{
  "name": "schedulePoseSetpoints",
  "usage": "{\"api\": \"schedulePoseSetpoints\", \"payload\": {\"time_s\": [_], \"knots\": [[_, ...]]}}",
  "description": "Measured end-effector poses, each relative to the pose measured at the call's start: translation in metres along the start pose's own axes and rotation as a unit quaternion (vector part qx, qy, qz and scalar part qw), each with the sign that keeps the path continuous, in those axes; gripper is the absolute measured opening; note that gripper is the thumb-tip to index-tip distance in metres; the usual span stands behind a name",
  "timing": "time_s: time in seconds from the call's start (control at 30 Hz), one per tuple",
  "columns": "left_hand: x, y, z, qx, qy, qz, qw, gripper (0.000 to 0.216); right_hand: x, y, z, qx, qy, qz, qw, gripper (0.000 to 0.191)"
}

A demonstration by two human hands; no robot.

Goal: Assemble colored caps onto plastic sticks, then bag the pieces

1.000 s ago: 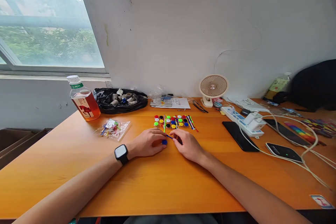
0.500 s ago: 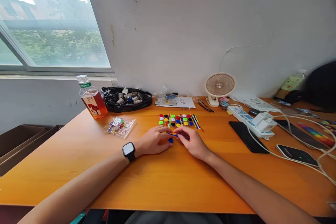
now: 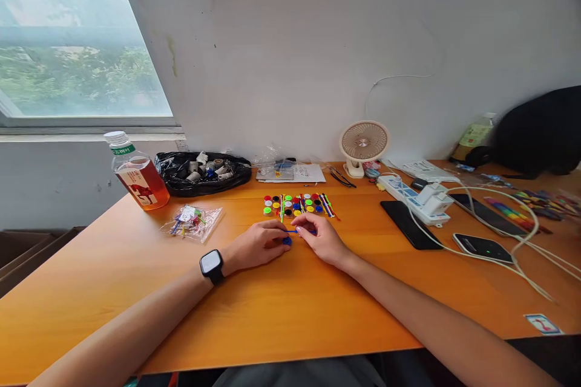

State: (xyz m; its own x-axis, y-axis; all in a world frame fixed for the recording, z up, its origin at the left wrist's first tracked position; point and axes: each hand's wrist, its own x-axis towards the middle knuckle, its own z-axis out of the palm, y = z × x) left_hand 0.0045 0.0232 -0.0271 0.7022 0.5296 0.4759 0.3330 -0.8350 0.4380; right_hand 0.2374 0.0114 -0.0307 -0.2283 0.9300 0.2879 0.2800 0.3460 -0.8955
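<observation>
A thin blue plastic stick (image 3: pixel 292 231) stretches between my two hands just above the table. My right hand (image 3: pixel 324 240) pinches it between thumb and fingers. The fingertips of my left hand (image 3: pixel 261 244), with a dark watch on its wrist, are closed at the stick's other end. By the left thumb tip is a small blue disc (image 3: pixel 287 241); whether the thumb grips it or only touches it is unclear. Just beyond my hands lie rows of coloured discs (image 3: pixel 288 204) and bundles of coloured sticks (image 3: pixel 328 206).
To the left are a clear bag of small coloured parts (image 3: pixel 195 221), a drink bottle (image 3: pixel 138 178) and a black bag (image 3: pixel 204 184). Pliers (image 3: pixel 342 178) and a fan (image 3: pixel 363 145) stand behind. A power strip (image 3: pixel 415 201), cables and phones (image 3: pixel 483 247) lie right.
The view has turned slightly to the right, so the scene sits further left. My hands keep their hold on the blue stick, with the blue disc still by the left thumb.
</observation>
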Motion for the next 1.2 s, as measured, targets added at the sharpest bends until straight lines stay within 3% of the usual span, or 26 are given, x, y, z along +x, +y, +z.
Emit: {"api": "schedulePoseSetpoints", "payload": {"time_s": [0.3, 0.73, 1.2], "knots": [[0.0048, -0.0005, 0.0015, 0.015, -0.025, 0.006, 1.000, 0.024, -0.0008, 0.0004, 0.0008, 0.004, -0.011, 0.000, 1.000, 0.018], [0.0069, 0.0062, 0.0015, -0.042, 0.004, -0.093, 0.995, 0.013, -0.0008, 0.0013, 0.0007, 0.007, -0.030, 0.015, 0.999, 0.018], [0.0051, 0.0034, -0.0022, -0.060, -0.017, -0.103, 0.993, 0.017, -0.0031, 0.0001, 0.0049, 0.046, -0.051, 0.018, 0.997, 0.018]]}}
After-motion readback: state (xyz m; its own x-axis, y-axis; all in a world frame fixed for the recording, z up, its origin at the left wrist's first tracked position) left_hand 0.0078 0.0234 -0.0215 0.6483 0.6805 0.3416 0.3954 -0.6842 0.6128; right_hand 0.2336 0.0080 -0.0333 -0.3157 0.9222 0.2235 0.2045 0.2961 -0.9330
